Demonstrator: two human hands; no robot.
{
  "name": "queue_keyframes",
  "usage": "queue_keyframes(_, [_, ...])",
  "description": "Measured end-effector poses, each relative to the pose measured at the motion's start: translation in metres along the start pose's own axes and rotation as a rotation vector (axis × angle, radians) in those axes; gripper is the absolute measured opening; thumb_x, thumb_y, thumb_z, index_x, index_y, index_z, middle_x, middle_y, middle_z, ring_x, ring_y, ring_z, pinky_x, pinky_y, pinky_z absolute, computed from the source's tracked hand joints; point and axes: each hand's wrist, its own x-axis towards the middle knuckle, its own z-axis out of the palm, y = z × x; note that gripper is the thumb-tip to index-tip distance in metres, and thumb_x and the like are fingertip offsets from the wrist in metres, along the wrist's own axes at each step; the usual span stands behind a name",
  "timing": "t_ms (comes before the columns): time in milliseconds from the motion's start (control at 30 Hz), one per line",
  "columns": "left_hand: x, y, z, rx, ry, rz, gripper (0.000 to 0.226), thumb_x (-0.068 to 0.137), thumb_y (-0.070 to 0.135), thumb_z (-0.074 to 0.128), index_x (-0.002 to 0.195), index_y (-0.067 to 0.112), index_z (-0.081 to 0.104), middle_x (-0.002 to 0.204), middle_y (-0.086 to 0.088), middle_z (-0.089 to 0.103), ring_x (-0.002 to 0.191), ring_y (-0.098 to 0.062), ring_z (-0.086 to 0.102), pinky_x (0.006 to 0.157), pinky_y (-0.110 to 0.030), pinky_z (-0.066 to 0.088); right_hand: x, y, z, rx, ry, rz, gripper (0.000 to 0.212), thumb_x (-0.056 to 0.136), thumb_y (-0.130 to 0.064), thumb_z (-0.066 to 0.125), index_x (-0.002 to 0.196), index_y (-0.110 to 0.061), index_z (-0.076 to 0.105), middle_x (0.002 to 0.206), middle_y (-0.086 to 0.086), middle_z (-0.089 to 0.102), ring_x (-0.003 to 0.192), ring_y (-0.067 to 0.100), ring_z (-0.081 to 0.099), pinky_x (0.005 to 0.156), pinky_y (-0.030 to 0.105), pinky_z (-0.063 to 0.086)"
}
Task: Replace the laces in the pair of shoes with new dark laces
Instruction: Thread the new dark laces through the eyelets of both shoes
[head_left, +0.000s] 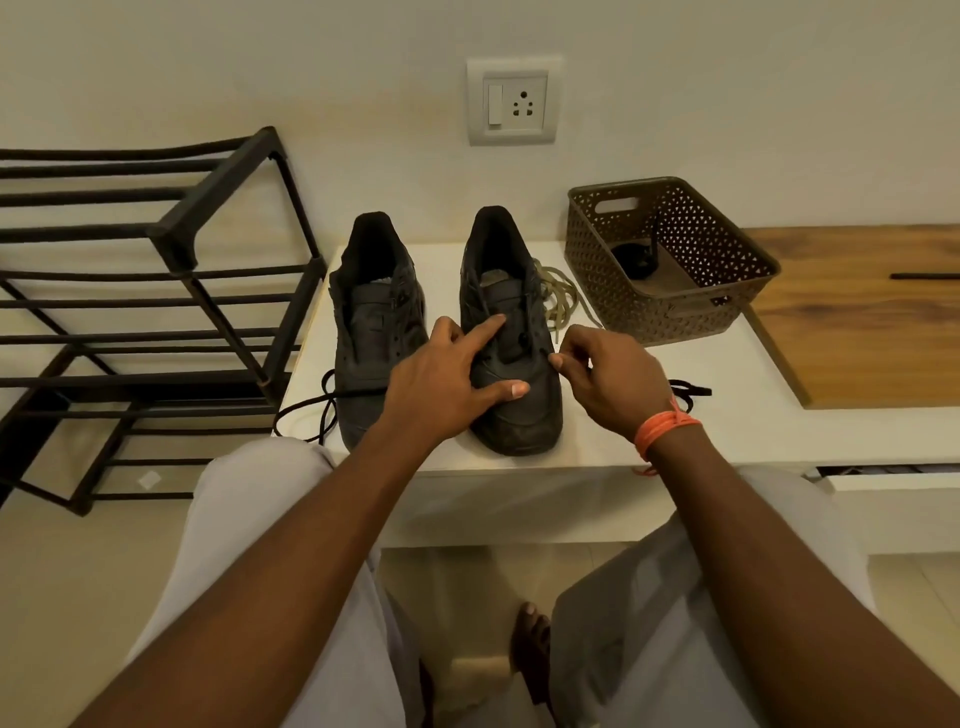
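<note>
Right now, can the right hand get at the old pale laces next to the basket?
Probably yes. The pale laces lie uncovered just beyond the right hand, beside the basket. But its fingers pinch a dark lace.

Two shoes (441, 332) set side by side on the table (675, 431), a basket (670, 260) placed to their right, old laces (558, 304) laid between right shoe and basket, a rack (145, 291) stood left of the table, a socket (514, 101) fixed on the wall behind
</note>
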Motion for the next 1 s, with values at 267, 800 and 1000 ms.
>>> queue_keyframes(267, [0.004, 0.0, -0.002, -0.062, 0.026, -0.001, 0.08, 0.073, 0.072, 0.062, 0.142, 0.044, 0.033, 0.125, 0.002, 0.047, 0.105, -0.019, 0.056, 0.086, -0.034, 0.049, -0.01, 0.038, -0.029, 0.017, -0.188, 0.313, 0.024, 0.088, -0.036, 0.067, 0.076, -0.016, 0.066, 0.078, 0.001, 0.068, 0.081, 0.023, 0.064, 0.079, 0.038, 0.052])
queue_keyframes(800, [0.002, -0.003, -0.011, 0.141, 0.212, -0.048, 0.026, 0.097, 0.044, 0.047, 0.094, 0.026, 0.064, 0.094, 0.009, 0.064, 0.095, -0.017, 0.053, 0.091, -0.038, 0.037, 0.008, 0.005, 0.0, 0.06, 0.036, 0.141, 0.02, 0.091, -0.038, 0.062, 0.083, -0.02, 0.065, 0.081, -0.004, 0.066, 0.077, 0.018, 0.06, 0.066, 0.032, 0.049])
queue_keyframes(1000, [0.003, -0.004, -0.011, 0.088, 0.153, -0.073, 0.026, 0.097, 0.044, 0.047, 0.093, 0.024, 0.063, 0.094, 0.007, 0.061, 0.094, -0.017, 0.055, 0.092, -0.036, 0.033, 0.007, 0.001, -0.007, 0.173, 0.055, 0.187, 0.019, 0.084, -0.032, 0.072, 0.08, -0.017, 0.061, 0.067, -0.002, 0.061, 0.064, 0.013, 0.057, 0.062, 0.025, 0.042])
